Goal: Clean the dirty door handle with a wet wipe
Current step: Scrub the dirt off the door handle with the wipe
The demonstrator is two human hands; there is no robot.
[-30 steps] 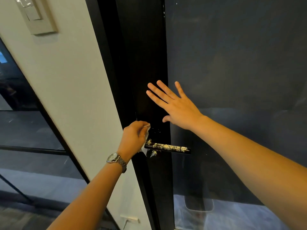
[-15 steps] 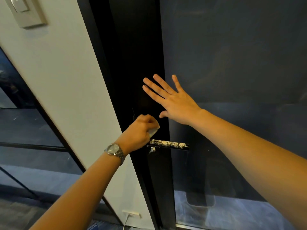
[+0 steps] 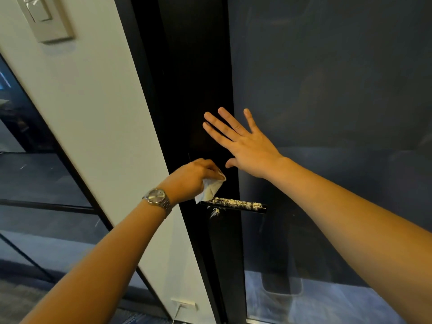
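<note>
While left hand (image 3: 192,178) clutches wipe (image 3: 211,191) and right hand (image 3: 248,148) splays, handle (image 3: 235,203) runs roughly level, rightward.

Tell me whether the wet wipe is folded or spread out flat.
Folded. The wet wipe shows as a compact, layered wad gripped in the left hand, by the left end of the door handle.

Wall switch (image 3: 44,19) cropped at top
</note>
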